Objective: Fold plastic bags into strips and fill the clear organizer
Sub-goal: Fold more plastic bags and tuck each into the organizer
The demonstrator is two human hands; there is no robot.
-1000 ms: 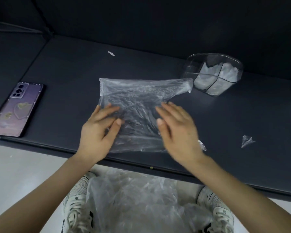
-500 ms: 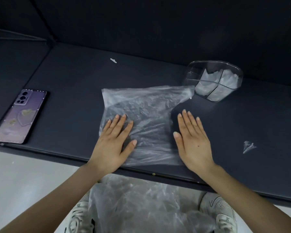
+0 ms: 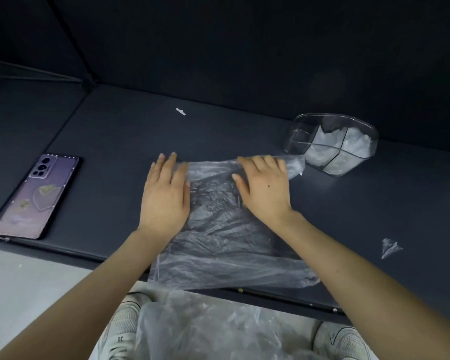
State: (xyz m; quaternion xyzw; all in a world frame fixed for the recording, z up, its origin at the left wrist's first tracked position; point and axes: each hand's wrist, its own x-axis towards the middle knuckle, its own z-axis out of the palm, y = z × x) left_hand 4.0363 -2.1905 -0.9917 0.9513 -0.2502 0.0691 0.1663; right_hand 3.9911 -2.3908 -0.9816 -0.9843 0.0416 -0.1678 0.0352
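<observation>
A clear, crinkled plastic bag (image 3: 226,229) lies spread flat on the dark bench (image 3: 109,141), its near edge at the front lip and a far corner just beside the clear organizer (image 3: 299,136). The four-part organizer sits back right, several compartments holding white folded bags (image 3: 356,144). More loose bags (image 3: 205,331) heap below the bench edge.

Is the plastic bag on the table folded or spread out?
Spread out: the plastic bag lies flat, one sheet, under left hand and right hand.

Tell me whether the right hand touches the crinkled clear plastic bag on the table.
Touching. The head view shows the right hand resting on the crinkled clear plastic bag, near its far edge.
</observation>
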